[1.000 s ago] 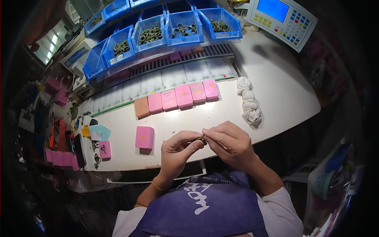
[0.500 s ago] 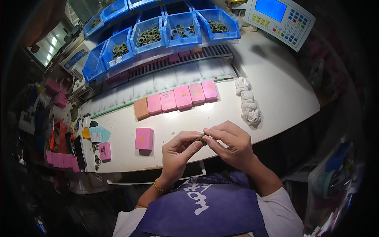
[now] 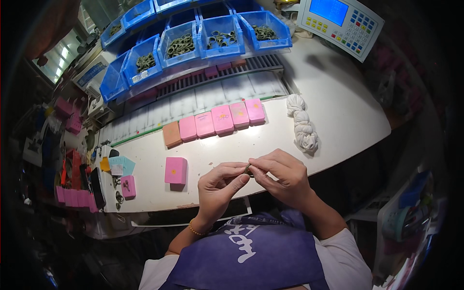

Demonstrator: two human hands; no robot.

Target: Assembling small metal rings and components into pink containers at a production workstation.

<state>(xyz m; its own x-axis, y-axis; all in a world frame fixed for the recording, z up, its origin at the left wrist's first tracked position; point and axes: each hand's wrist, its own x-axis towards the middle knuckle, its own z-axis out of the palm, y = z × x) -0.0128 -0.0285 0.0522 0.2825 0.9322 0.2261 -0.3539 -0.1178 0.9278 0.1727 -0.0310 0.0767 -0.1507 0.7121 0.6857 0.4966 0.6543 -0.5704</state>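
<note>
Just beyond my apron, close to the table's front edge, both my hands meet around a small dark green ring. My left hand pinches it between thumb and forefinger. From the other side, the fingertips of my right hand grip the same ring. Fingers cover much of it, so its full shape is hidden. Left of my hands stands a single pink block with a yellow mark on it. Farther left, a smaller pink block bears small dark pieces, and several loose rings lie beside it.
Pink blocks and an orange-brown block form a row across the white table. Behind them, blue bins hold dark green rings. A twisted white cloth lies at right. A keypad device with a blue screen stands back right.
The ring has turned slightly between my fingertips, and my left thumb has shifted a little. Both hands stay in nearly the same place. The whole view has moved very slightly.
</note>
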